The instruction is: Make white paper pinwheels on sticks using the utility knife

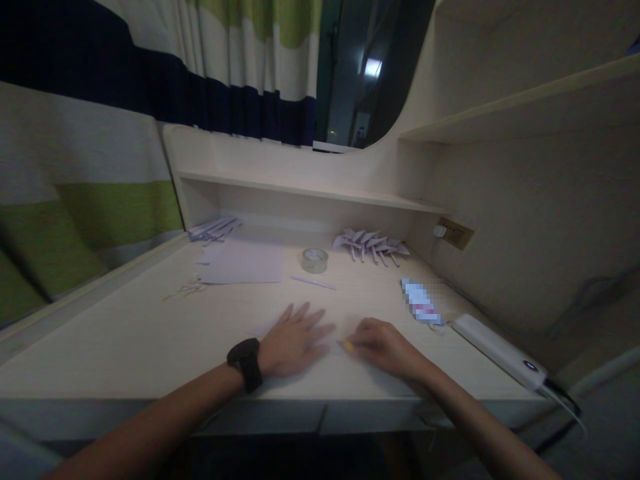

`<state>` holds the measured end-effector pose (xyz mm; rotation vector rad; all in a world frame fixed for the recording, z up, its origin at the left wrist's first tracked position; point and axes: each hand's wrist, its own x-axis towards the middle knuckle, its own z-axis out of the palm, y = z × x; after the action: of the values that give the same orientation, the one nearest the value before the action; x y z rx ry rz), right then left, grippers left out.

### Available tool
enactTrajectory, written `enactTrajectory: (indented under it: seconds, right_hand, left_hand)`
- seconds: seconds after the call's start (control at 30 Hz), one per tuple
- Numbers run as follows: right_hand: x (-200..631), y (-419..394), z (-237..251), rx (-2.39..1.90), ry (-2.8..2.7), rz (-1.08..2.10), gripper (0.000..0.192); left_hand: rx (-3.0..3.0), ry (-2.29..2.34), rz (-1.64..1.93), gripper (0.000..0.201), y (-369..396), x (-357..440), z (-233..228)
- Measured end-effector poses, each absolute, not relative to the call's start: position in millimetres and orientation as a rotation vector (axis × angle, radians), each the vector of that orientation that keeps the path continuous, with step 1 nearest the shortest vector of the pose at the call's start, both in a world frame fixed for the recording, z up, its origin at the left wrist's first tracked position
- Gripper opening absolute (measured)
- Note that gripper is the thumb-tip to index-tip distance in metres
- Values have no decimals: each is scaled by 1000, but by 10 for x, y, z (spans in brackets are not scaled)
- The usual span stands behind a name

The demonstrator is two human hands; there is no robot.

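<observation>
My left hand (296,340), with a black watch on its wrist, lies flat with fingers spread on a piece of white paper (336,347). Most of that paper is hidden under the palm. Just to the right, my right hand (383,348) is closed in a pinch around a small yellow object (349,346) held over the paper's right end. Blur keeps me from telling what kind of object it is. Beyond the hands are a thin white paper stick (313,283) and a roll of clear tape (315,261).
Several white paper pinwheels (371,245) lie at the back right. At the back left are a stack of white paper (243,260) and rolled paper sticks (215,229). A phone (421,301) and a long white device with a cable (500,350) lie on the right.
</observation>
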<state>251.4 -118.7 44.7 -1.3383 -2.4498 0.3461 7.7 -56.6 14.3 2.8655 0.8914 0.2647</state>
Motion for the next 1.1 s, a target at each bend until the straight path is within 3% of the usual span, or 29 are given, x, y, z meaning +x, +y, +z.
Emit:
enactTrajectory:
  seconds: [0.5, 1.1]
  right_hand:
    - [2478, -1162, 373, -1383, -2446, 255, 17]
    - [2358, -1292, 217, -1348, -2340, 68, 21]
  left_hand:
    - [2795, 1123, 316, 59, -640, 180, 79]
    - [2804, 1089, 374, 58, -623, 168, 42]
